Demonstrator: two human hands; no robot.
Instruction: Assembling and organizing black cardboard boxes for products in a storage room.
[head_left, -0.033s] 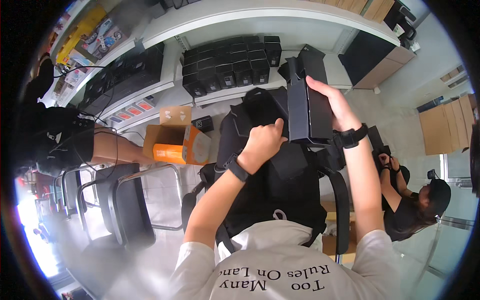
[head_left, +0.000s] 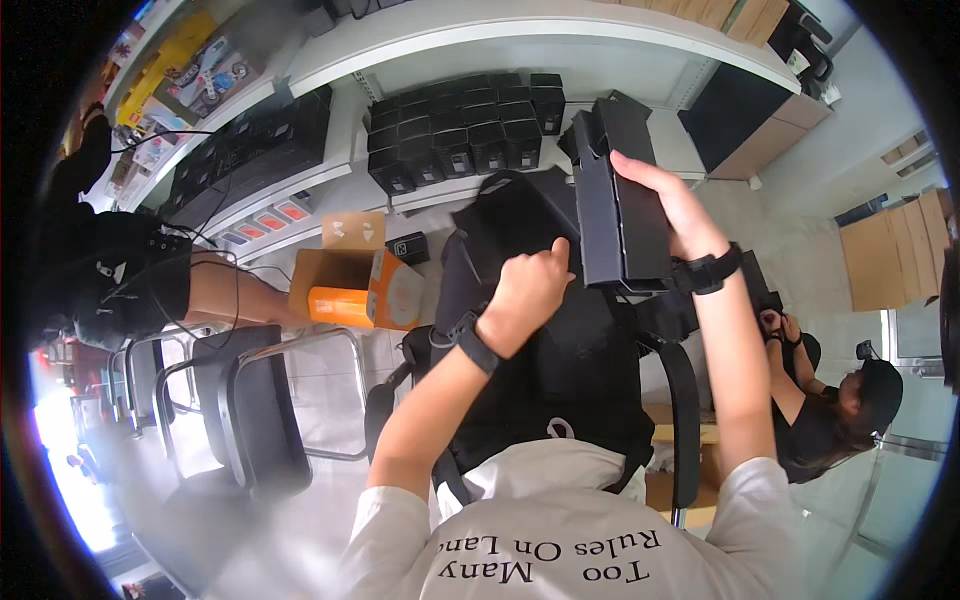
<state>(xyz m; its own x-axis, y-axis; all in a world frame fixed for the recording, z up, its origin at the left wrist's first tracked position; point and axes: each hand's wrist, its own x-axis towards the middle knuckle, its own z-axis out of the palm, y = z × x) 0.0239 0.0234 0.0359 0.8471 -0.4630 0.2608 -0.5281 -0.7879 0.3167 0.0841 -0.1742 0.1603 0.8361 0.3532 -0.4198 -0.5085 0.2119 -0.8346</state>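
In my right hand is a long black cardboard box, gripped from its right side with the thumb along the top. Loose flaps stick out at the box's far end. My left hand is closed just left of the box's near end, thumb raised and fingers curled. Whatever lies inside those fingers, if anything, is hidden from view. Beyond the left hand, a dark flat shape lies over my black-clad lap; black on black makes its edges hard to follow.
Several small black boxes stand stacked on a white shelf ahead. An open orange-and-brown carton sits on the floor at left, near a chair. Another person works at right; someone else stands at left.
The black box and my right hand have shifted very slightly right. My left hand has moved slightly right and down.
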